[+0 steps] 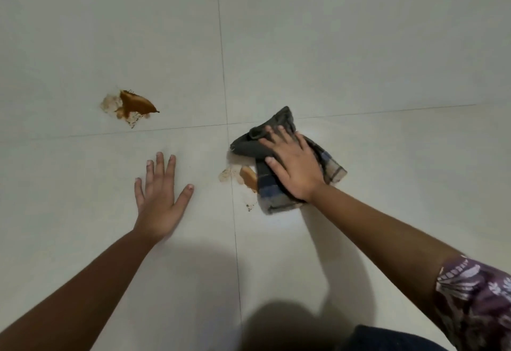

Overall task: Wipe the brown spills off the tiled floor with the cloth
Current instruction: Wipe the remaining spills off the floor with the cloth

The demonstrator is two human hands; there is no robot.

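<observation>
Inv: brown wet spills, 2 pcs: far spill [137, 103], near spill [248, 178]; dark grey checked fabric cloth [246, 144], 1 pc; bare hands, 2: left hand [157, 204], right hand [293, 168]; pale glossy floor tiles [359, 46], 4 in view

Dark checked cloth [287, 168] bunched flat on tile, overlapping brown spill [248, 178] (partly smeared); 2nd spill [135, 104] far left.

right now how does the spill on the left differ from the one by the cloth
The left spill is dark brown and lies clear of the cloth. The near spill is paler, with the cloth over its right edge. Both have pale smeared fringes.
</observation>
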